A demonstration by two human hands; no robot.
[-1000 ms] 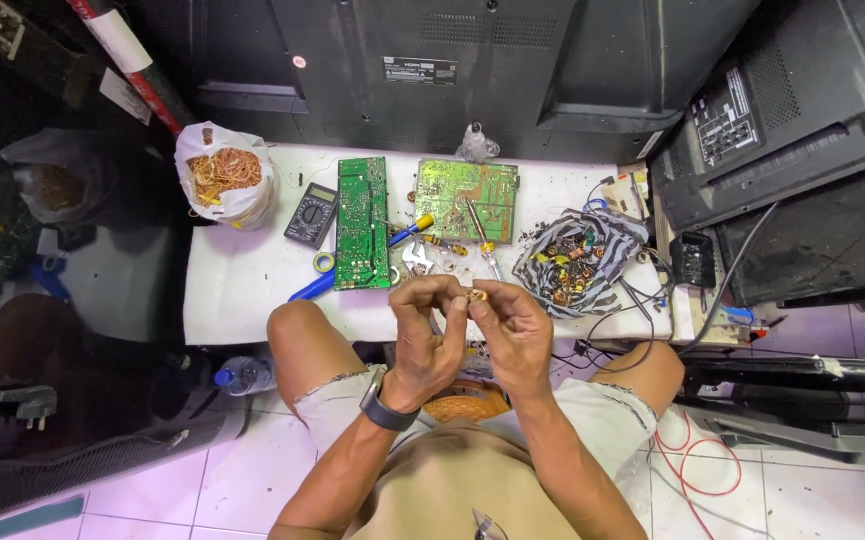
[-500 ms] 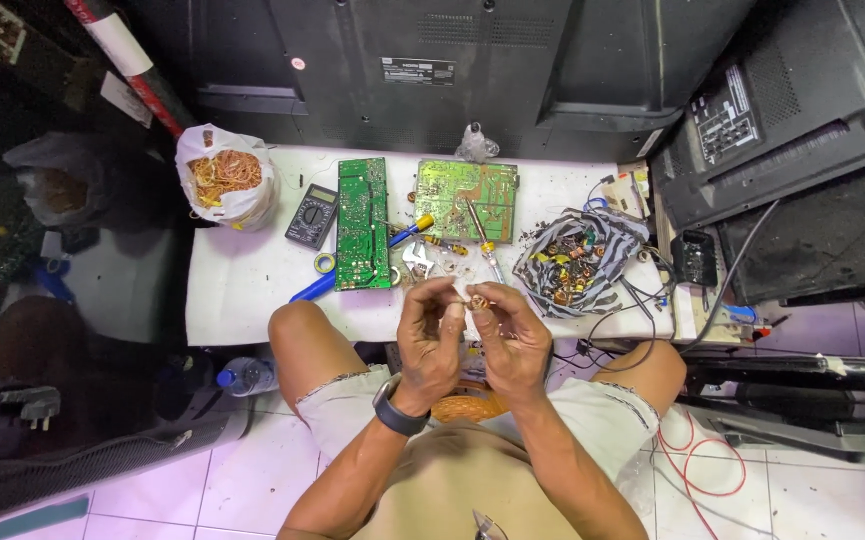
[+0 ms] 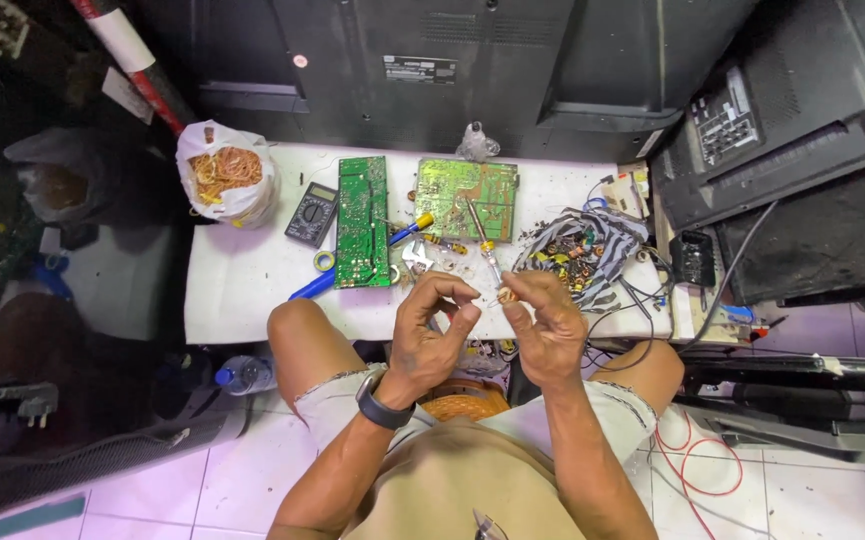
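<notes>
We see a white table [image 3: 252, 290] with two green boards, the long one [image 3: 362, 222] and the wide one [image 3: 464, 187], a grey meter [image 3: 311, 214], a white bag [image 3: 227, 175] of orange-brown wire, a blue-handled tool [image 3: 310, 287], and red wire [image 3: 697, 455] on the pale floor.

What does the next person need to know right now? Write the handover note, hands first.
Left hand: fingers curled, pinching toward the small part, over the table edge.
Right hand: fingertips hold a small coppery component.
On the white table: two green circuit boards, multimeter, soldering iron, pile of loose parts, bag of copper wire.
Done: part is off the table, in hand.
Left: part not yet set down.
</notes>
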